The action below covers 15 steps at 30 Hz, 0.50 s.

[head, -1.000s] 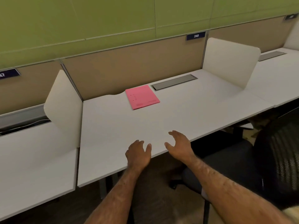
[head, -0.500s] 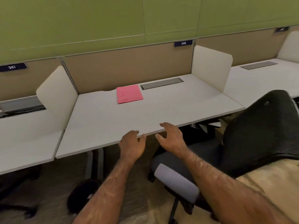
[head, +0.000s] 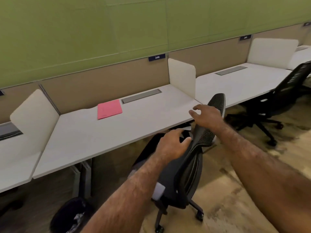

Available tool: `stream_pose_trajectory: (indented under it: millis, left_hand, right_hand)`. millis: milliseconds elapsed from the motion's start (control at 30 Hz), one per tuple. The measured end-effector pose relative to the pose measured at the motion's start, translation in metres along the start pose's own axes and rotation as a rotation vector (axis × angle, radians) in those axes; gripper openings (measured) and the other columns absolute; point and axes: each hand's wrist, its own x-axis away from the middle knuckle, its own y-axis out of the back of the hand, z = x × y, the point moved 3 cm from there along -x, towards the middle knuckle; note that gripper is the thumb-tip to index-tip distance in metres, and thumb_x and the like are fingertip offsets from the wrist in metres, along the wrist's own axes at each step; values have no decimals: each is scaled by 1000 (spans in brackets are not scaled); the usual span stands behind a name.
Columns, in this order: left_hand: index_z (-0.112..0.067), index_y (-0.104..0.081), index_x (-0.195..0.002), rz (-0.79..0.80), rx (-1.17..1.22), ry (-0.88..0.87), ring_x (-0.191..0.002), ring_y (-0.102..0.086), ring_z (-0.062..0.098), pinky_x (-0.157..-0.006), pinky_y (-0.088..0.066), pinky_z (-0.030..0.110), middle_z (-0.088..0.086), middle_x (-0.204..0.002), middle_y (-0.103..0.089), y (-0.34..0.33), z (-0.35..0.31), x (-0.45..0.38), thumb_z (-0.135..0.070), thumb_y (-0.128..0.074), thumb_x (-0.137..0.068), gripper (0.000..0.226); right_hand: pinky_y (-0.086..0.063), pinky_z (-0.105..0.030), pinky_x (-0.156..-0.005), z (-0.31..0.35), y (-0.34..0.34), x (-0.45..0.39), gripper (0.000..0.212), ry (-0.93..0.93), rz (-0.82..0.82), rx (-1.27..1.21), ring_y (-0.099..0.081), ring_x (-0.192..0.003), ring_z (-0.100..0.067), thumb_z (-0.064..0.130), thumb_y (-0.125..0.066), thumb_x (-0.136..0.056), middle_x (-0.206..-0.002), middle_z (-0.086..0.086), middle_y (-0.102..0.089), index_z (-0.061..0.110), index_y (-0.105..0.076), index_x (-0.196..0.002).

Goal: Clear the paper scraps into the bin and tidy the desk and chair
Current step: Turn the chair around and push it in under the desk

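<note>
Two open hands, left hand (head: 173,145) and right hand (head: 207,116), reach the chair (head: 190,169) beside the worktop (head: 104,138); its stiff backrest top likely offers a firm hold, and it should roll easily on casters.

A pink folder (head: 109,109) lies beside the grey cable tray (head: 141,96). Right of the tray stands a white divider (head: 182,78), then a second chair (head: 276,100).
</note>
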Motion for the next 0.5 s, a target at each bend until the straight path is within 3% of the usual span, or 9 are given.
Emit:
stream_pose_trajectory:
  millis: [100, 167, 300, 500]
  left_hand:
    - [-19, -60, -116, 128, -61, -69, -102, -63, 26, -86, -52, 38, 5, -111, -68, -38, -45, -12, -52, -56, -85, 45]
    - [-16, -57, -113, 173, -120, -53, -99, -62, 27, -83, -53, 41, 7, -109, -66, -62, -60, -20, -54, -57, -84, 48]
    - [-13, -48, -123, 80, -204, 19, -103, -60, 36, -83, -50, 45, 15, -116, -61, -92, -68, -37, -51, -54, -86, 53]
    - [-7, -51, -118, 13, -347, -17, -98, -62, 36, -74, -50, 41, 17, -108, -65, -95, -66, -48, -42, -53, -91, 44]
  right_hand:
    - [-48, -37, -92, -54, 8, 15, 40, -53, 74, 11, -63, -107, -28, 48, -47, -93, -115, -7, -71, 20, -69, -112]
    - [-47, -33, -93, -79, 7, 27, 31, -30, 131, -10, -62, -109, -26, 37, -50, -95, -120, -8, -69, 19, -70, -113]
    - [-23, -27, -115, -103, -2, 41, 35, 37, 194, -55, -41, -137, -19, 18, -46, -99, -149, -2, -45, 21, -60, -130]
    - [-20, -28, -118, -102, -8, 41, 35, 77, 187, -96, -38, -139, -20, 17, -46, -98, -149, -6, -44, 18, -60, -130]
